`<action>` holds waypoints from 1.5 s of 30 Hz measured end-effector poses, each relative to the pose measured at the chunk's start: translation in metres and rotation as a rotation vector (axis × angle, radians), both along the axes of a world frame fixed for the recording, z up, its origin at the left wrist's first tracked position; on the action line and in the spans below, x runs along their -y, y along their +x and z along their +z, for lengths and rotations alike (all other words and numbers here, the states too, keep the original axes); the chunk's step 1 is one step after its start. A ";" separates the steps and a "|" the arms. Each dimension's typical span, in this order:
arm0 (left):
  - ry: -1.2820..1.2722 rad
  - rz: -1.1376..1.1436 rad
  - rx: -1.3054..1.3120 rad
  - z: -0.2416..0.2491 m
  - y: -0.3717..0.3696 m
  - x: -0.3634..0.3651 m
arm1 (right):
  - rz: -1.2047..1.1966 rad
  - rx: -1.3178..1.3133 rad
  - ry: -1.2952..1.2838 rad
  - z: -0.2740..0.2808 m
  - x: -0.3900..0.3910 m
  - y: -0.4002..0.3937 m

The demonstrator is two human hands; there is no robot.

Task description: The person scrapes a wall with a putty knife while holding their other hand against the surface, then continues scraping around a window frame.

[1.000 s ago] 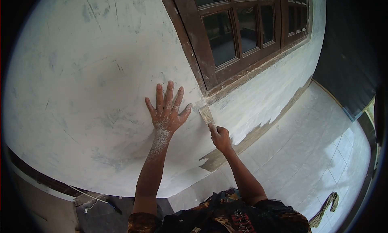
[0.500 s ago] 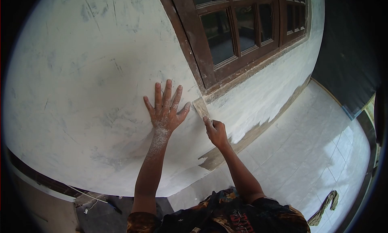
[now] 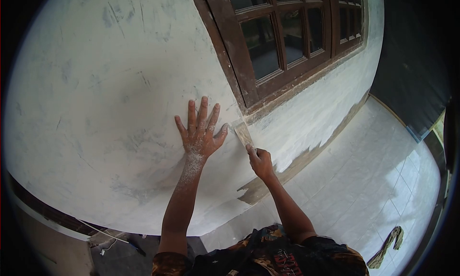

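Note:
My left hand lies flat against the white wall, its fingers spread and dusted with white powder up the forearm. Wrapped round the handle of a putty knife, my right hand is just to the right of it. The blade meets the wall right below the lower left corner of the brown window frame. Patchy grey marks and scratches show through the white coat. My right fingers cover most of the handle.
Glass panes fill the window above. Bare grey-brown cement edges the wall's foot, beside a pale tiled floor. A crumpled cloth lies at lower right; a dark sheet hangs at right. A white cable is at lower left.
The putty knife and my right hand have shifted slightly down and right along the wall. The whole view has also moved a little; my left hand stays flat on the wall.

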State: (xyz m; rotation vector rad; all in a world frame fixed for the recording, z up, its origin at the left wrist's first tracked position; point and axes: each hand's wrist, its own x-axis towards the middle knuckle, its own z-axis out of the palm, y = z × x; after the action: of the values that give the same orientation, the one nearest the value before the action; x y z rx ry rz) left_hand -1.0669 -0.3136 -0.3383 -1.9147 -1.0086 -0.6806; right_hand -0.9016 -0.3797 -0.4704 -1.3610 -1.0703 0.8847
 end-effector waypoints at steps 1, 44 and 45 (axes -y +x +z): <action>0.002 -0.005 0.000 0.000 0.000 0.000 | -0.003 -0.028 -0.046 -0.003 0.003 -0.001; -0.004 -0.014 0.004 0.002 0.000 0.002 | -0.060 -0.004 -0.006 -0.005 0.002 -0.015; -0.008 -0.016 0.006 0.001 0.000 0.001 | -0.058 0.024 0.017 0.004 0.001 -0.015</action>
State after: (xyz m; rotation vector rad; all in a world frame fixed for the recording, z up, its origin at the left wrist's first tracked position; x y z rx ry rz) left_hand -1.0664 -0.3150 -0.3369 -1.9309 -1.0026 -0.6926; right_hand -0.9164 -0.3806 -0.4666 -1.3848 -1.0490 0.8170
